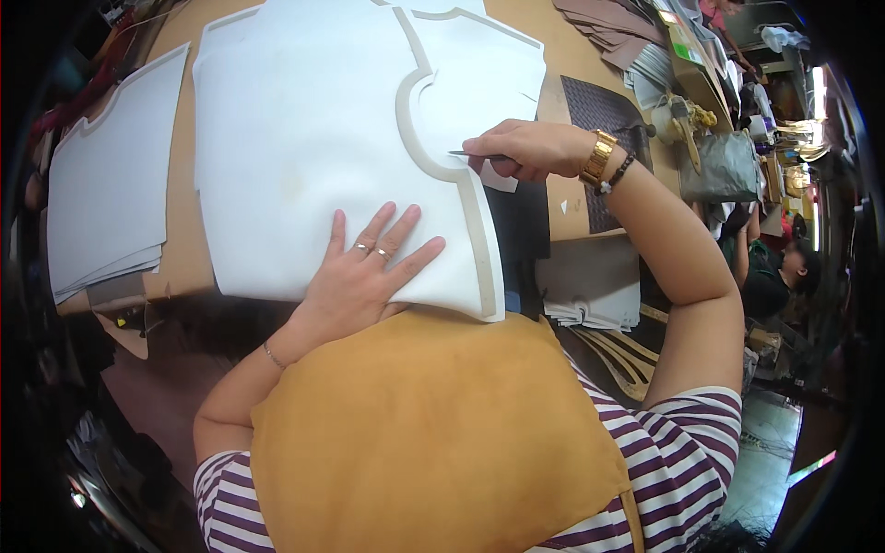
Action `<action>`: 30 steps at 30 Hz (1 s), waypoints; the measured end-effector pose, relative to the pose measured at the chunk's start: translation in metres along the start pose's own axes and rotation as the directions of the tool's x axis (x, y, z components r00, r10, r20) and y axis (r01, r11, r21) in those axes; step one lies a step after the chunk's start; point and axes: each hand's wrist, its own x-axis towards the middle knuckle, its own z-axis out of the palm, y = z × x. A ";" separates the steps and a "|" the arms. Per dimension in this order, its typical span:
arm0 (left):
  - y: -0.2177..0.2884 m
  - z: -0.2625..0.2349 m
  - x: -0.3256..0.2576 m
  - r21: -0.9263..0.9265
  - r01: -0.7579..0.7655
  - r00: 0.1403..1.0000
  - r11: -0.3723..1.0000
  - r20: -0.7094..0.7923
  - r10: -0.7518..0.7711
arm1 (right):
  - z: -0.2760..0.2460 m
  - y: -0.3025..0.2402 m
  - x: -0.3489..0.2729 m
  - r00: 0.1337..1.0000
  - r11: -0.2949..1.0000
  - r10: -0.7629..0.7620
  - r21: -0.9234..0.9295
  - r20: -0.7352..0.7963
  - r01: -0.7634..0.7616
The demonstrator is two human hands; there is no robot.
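Note:
A large white sheet (277, 138) lies in front of me, its near edge reaching my apron. A grey strip (414, 138) follows its curved right edge. My left hand (364, 263) rests flat on the sheet's near part, fingers spread, two rings on them. Over the curve, my right hand (530, 149) is closed round a slim dark pointed tool (475, 156). Its tip points left, near the grey strip; whether it touches the sheet I cannot tell. Another white piece (489, 69) with a grey edge strip lies just beyond the curve.
On the left of the brown table (180, 221) lies a stack of white pieces (115, 175). A dark textured sheet (604, 115) lies right of my right hand, with brown pieces (613, 32) beyond. A brush (684, 138) stands at the right, and a person (779, 276) is farther off.

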 end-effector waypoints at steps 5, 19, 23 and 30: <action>-0.002 0.002 0.000 0.012 -0.012 1.000 1.000 -0.008 0.012 | -0.003 0.000 0.014 0.996 0.999 0.014 0.035 0.085 -0.017; -0.004 0.008 -0.002 0.029 -0.017 0.999 0.999 -0.028 0.018 | -0.001 -0.003 0.010 0.999 0.998 -0.011 0.063 0.030 0.009; -0.004 0.007 -0.001 0.007 -0.018 0.999 1.000 -0.036 0.018 | -0.001 -0.007 0.012 1.000 0.998 -0.001 0.070 0.017 0.000; -0.004 0.006 -0.001 0.010 -0.014 0.999 1.000 -0.045 0.014 | 0.002 -0.004 0.023 0.997 0.997 -0.054 0.062 0.061 0.051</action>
